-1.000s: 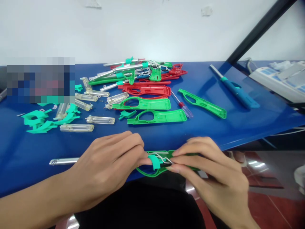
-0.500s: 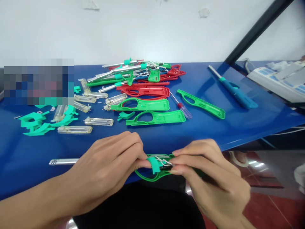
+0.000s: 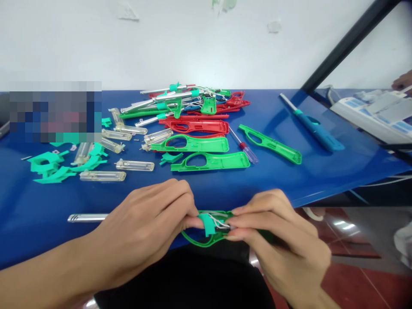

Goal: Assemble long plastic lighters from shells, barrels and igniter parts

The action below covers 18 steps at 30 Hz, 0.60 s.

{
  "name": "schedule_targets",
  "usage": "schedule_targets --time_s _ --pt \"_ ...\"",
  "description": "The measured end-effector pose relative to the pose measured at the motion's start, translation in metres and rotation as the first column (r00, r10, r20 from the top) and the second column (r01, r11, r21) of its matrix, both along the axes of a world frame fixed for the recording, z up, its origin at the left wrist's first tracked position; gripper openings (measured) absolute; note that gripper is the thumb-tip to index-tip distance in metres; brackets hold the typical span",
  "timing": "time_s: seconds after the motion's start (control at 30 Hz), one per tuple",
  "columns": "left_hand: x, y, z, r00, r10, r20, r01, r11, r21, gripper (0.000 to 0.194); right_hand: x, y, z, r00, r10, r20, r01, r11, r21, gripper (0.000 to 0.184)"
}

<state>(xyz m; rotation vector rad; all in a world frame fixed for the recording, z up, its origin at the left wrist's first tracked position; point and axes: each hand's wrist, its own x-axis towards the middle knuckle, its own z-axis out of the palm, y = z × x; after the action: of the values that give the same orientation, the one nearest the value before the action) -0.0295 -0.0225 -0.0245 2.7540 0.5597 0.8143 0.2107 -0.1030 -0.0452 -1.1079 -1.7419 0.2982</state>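
Close to the table's front edge, my left hand (image 3: 151, 223) is closed around a partly open long-nosed lighter. Its metal tube (image 3: 84, 218) sticks out to the left of the hand. The lighter's green shell half (image 3: 200, 244) lies under my fingers, with a teal trigger (image 3: 209, 224) by my left thumb. My right hand (image 3: 283, 234) pinches the small black igniter part (image 3: 222, 229) inside the shell, beside loose white wires (image 3: 216, 219). My fingers hide the right end of that part and much of the shell.
Green shell halves (image 3: 233, 159) and a red shell half (image 3: 206, 125) lie beyond my hands, before a pile of tubes. Clear fuel tanks (image 3: 138, 165) and teal triggers (image 3: 45, 161) are at left. A screwdriver (image 3: 247, 153) and blue lighter (image 3: 318, 128) lie right.
My right fingers and the black igniter part have shifted slightly left, toward the teal trigger. Both hands keep their hold. At the far right edge, another person's hand has come into view.
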Motion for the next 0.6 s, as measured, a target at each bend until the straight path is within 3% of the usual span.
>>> schedule_targets --time_s 0.27,0.6 --pt "-0.002 0.0 0.0 1.0 -0.005 -0.02 0.007 0.998 0.069 0.023 0.006 0.001 0.005 0.997 0.02 0.08 -0.018 1.0 -0.024 0.01" --pt "-0.002 -0.002 -0.002 1.0 -0.006 0.0 0.006 0.996 0.089 0.021 0.005 0.002 0.013 0.997 0.072 0.028 -0.067 0.984 -0.163 0.012"
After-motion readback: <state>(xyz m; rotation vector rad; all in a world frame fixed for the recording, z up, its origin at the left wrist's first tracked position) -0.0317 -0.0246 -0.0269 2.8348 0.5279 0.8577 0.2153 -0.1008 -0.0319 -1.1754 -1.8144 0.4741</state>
